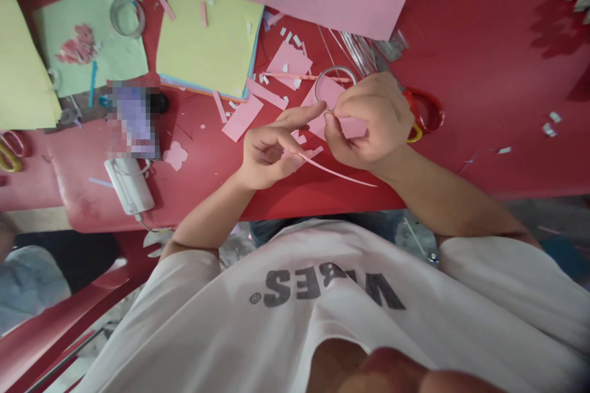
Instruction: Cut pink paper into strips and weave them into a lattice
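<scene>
My left hand [270, 150] and my right hand [369, 123] meet over the near edge of the red table [483, 73]. A thin pink paper strip [338, 174] runs between them and trails toward my chest. The left index finger is stretched out, and the other left fingers curl round the strip. The right hand's fingers are closed in a pinch at that fingertip, on the strip's other end. Pink paper scraps [290, 61] lie just beyond the hands.
A clear tape roll [335, 72] and red-handled scissors [426, 112] sit just behind my right hand. Farther back lie a pink sheet [322, 6], yellow paper [216, 12], green paper [87, 37] and silver strips [359, 49]. A white power bank [129, 184] lies left. Another person [27, 282] sits bottom left.
</scene>
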A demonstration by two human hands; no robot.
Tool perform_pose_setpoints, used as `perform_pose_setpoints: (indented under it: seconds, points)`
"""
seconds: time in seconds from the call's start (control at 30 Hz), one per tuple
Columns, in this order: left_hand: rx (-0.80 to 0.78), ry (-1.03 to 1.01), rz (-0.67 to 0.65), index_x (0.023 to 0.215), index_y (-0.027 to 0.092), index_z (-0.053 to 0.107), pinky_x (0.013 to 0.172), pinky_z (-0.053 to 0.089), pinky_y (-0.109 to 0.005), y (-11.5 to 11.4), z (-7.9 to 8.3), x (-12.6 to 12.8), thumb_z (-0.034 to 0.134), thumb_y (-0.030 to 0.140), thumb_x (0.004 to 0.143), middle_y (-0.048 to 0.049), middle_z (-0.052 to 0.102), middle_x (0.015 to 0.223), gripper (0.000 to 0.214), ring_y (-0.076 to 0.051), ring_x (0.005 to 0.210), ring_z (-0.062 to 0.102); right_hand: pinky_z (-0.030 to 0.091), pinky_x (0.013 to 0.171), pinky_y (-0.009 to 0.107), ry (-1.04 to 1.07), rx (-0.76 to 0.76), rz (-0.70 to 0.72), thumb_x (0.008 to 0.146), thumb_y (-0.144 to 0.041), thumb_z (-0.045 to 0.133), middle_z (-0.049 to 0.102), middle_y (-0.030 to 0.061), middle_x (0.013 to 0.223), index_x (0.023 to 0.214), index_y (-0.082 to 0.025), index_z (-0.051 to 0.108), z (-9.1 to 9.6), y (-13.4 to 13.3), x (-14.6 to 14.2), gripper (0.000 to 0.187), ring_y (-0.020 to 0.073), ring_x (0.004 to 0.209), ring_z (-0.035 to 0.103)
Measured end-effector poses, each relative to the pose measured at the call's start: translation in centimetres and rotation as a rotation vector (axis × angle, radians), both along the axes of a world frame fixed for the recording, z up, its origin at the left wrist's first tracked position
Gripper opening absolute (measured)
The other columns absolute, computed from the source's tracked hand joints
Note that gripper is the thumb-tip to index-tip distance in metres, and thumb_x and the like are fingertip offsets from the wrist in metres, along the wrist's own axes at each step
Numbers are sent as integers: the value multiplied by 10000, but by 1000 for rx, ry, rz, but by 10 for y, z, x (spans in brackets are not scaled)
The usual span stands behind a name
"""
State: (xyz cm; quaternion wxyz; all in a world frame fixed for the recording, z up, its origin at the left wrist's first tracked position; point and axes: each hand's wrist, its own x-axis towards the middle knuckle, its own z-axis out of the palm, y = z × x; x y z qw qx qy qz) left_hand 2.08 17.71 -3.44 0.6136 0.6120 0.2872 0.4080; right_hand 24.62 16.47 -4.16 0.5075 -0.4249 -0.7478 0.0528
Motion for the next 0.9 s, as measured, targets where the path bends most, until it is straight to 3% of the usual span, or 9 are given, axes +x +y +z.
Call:
perform_pose_setpoints:
  seconds: [0.07, 0.13, 0.37, 0.6, 0.77, 0.9]
  points:
    - [-8, -19, 16, 667, 273, 741, 1198, 497, -696, 0, -1, -1, 856, 648, 848, 26, 728, 1446, 432, -387, 1519, 567, 543, 818, 524, -32, 75, -28, 1016, -377, 628, 752, 31, 993, 1241, -388, 629, -1, 2, -1, 226, 303, 889, 689]
    - [-3, -53, 22, 657, 263, 733, 1193, 508, -681, 0, -2, -1, 870, 631, 842, 16, 737, 1431, 434, -385, 1510, 578, 550, 842, 527, -95, 50, -57, 1024, -370, 605, 754, 33, 1009, 1267, -379, 646, -4, 3, -1, 246, 298, 903, 693]
    - [-100, -75, 41, 611, 228, 660, 1201, 495, -693, -1, -1, 0, 927, 614, 782, -24, 746, 1413, 500, -406, 1518, 566, 568, 1001, 611, -92, -255, -39, 1014, -478, 662, 762, 44, 1019, 1123, -389, 739, -9, -1, 7, 161, 343, 1035, 726]
    - [-256, -165, 18, 617, 184, 512, 1142, 556, -568, 1, 7, -2, 906, 615, 808, -36, 723, 1431, 615, -388, 1550, 533, 596, 990, 591, -155, -139, -44, 1060, -507, 608, 762, 16, 900, 1040, -348, 761, -7, 3, 9, 221, 286, 893, 757]
    - [-313, -263, -24, 677, 196, 526, 1130, 553, -514, 8, 7, -3, 858, 610, 861, -19, 746, 1370, 562, -371, 1553, 530, 596, 921, 545, -228, -11, -88, 1042, -465, 643, 753, -3, 903, 1038, -363, 739, -13, 4, 9, 140, 261, 802, 722]
    - [-384, -286, 8, 689, 203, 502, 1108, 566, -494, 11, 4, -3, 858, 651, 822, 3, 728, 1409, 588, -370, 1553, 528, 565, 831, 522, -56, 85, -117, 1049, -456, 628, 730, 14, 897, 997, -352, 684, -7, 10, 12, 129, 275, 808, 705]
